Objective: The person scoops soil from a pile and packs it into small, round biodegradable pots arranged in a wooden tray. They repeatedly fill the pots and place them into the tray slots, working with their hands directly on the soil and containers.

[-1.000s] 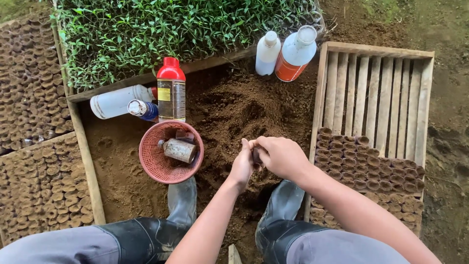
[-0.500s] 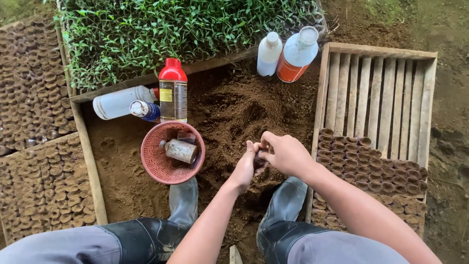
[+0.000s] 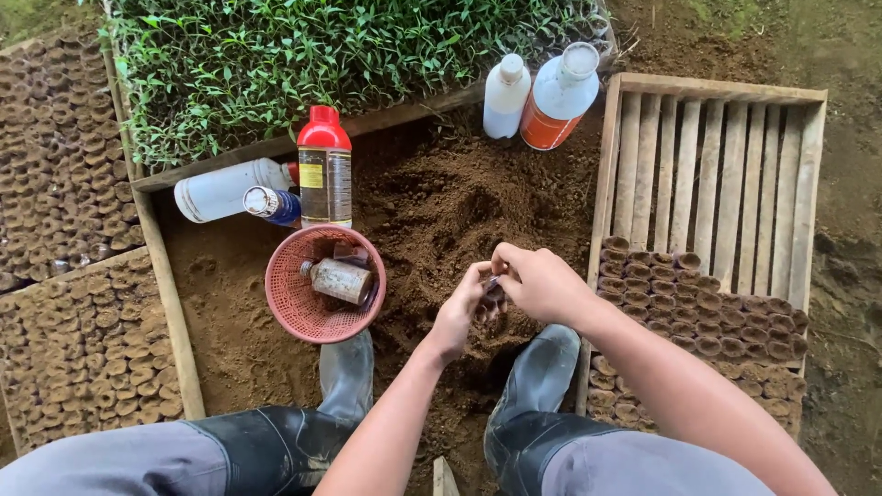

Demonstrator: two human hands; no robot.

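Both hands meeting over the loose brown soil heap, between the two dark rubber boots: left hand cupped from below, fingers part-curled; right hand above and just beside it, thumb and forefinger pinched toward the left fingertips. Between them, a small dark soil pot, seemingly a little rolled sleeve packed with earth, though mostly hidden by the fingers, so shape and fill not sure. Likely light, soft-walled and crumbly; apt to shed its fill if squeezed or tipped, so best cradled under the base by the left and steadied lightly at the rim by the right, kept upright. Neither hand fully clenched, neither spread flat: both closed gently about the pot, touching it and nearly touching each other. Around, from largest down: green seedling bed across the top; wooden slatted tray at the right, its near half filled with rows of matching small pots; more filled pots in trays at the left; red mesh basket left of the hands, a dirty bottle lying inside; red-capped bottle upright beyond it; white bottle on its side; two white bottles by the tray corner.
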